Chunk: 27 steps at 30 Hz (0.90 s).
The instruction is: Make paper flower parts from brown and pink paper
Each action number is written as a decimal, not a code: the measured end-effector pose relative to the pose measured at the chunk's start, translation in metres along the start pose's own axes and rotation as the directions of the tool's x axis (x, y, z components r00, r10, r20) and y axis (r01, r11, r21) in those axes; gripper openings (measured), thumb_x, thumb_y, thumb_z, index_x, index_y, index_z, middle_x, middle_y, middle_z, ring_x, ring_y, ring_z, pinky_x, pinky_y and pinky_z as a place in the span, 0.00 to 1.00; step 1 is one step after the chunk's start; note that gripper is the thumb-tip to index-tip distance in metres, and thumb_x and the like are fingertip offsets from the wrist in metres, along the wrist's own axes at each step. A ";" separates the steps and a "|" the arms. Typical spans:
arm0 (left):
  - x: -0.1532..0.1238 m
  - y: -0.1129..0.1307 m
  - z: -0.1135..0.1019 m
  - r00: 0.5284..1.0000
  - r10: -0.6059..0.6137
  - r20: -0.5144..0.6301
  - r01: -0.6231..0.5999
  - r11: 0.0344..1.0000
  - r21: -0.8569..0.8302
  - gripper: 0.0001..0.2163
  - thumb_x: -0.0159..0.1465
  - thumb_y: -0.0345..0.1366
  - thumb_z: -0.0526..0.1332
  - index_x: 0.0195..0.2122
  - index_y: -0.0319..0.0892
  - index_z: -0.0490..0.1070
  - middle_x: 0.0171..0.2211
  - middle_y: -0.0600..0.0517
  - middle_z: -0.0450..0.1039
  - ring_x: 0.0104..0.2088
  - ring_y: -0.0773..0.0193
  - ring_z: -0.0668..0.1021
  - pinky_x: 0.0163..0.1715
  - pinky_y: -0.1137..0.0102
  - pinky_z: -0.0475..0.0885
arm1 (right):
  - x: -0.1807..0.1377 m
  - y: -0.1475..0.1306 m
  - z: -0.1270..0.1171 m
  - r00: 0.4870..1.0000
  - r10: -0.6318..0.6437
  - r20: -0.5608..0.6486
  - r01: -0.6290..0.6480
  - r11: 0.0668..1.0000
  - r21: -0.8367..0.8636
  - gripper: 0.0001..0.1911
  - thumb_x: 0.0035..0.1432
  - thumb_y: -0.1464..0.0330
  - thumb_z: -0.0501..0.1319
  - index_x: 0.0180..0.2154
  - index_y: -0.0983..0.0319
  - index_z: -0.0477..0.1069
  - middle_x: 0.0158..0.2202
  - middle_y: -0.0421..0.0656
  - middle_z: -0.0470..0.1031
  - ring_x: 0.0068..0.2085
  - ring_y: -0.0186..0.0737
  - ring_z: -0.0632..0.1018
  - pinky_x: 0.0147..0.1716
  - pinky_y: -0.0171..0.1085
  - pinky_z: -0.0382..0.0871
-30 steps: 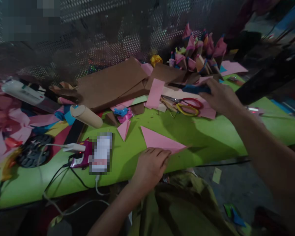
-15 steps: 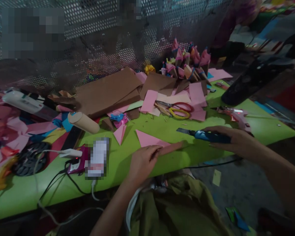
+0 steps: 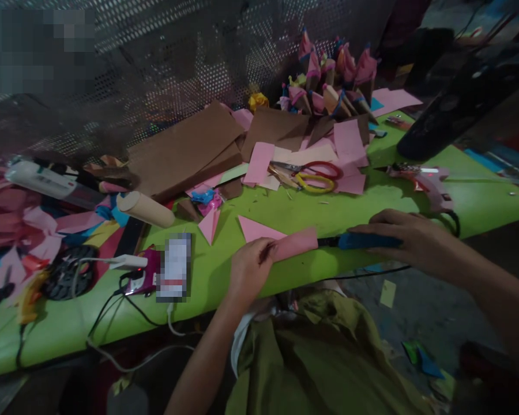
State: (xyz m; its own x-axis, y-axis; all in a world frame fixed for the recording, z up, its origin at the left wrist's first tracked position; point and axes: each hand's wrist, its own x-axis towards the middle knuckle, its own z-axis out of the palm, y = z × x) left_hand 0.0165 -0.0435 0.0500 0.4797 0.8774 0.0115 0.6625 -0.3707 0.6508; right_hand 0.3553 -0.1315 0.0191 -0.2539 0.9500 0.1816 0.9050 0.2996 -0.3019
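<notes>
My left hand point(image 3: 249, 270) is closed on a folded piece of pink paper point(image 3: 298, 242), pinching its near end above the green table. My right hand point(image 3: 417, 239) grips a blue utility knife point(image 3: 367, 240), which points left. The knife's front end meets the open right end of the pink paper; the blade tip is hidden there. Just behind my left hand lies a flat pink paper triangle point(image 3: 257, 229). A small folded pink cone point(image 3: 210, 225) rests farther left, beside blue and magenta scraps point(image 3: 210, 199).
Scissors point(image 3: 315, 178) lie on pink sheets behind my hands. A pink glue gun point(image 3: 432, 184) is at right, a yellow one point(image 3: 32, 297) at left. A phone point(image 3: 173, 268), power strip point(image 3: 142, 276), paper tube point(image 3: 145, 208), cardboard point(image 3: 185, 150) and several paper cones point(image 3: 328, 80) crowd the green table point(image 3: 216, 288).
The pink paper has been raised and turned in my left hand. My right hand has brought the utility knife to the left, so its front end now meets the paper. The view has shifted slightly.
</notes>
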 end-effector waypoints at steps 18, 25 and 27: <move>0.001 -0.002 0.019 0.976 0.132 -0.174 -0.058 0.926 0.374 0.12 0.68 0.29 0.60 0.51 0.44 0.75 0.45 0.47 0.75 0.47 0.57 0.77 0.45 0.63 0.76 | -0.006 -0.006 -0.008 0.997 -0.076 -0.032 0.075 0.997 -0.026 0.19 0.68 0.60 0.55 0.55 0.44 0.77 0.39 0.46 0.78 0.35 0.46 0.80 0.33 0.43 0.71; 0.001 -0.005 0.027 0.951 0.305 -0.045 -0.262 0.878 0.402 0.19 0.66 0.20 0.55 0.50 0.45 0.76 0.52 0.45 0.76 0.56 0.55 0.75 0.52 0.58 0.77 | -0.004 -0.009 -0.009 0.995 -0.094 -0.043 0.094 0.995 -0.023 0.20 0.68 0.61 0.54 0.57 0.44 0.76 0.38 0.46 0.77 0.34 0.46 0.80 0.32 0.43 0.70; 0.000 -0.006 0.026 0.956 0.294 0.025 -0.283 0.889 0.360 0.20 0.66 0.19 0.54 0.52 0.44 0.76 0.52 0.46 0.77 0.55 0.57 0.75 0.53 0.58 0.77 | -0.005 -0.009 -0.009 0.994 -0.098 -0.047 0.097 0.995 -0.024 0.20 0.68 0.62 0.53 0.57 0.45 0.76 0.38 0.46 0.77 0.34 0.46 0.79 0.32 0.43 0.70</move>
State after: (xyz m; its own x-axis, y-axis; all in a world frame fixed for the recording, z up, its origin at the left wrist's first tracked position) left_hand 0.0274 -0.0486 0.0263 0.6673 0.7218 0.1835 0.6606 -0.6874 0.3018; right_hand 0.3511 -0.1397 0.0291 -0.3254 0.9109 0.2538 0.8839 0.3883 -0.2605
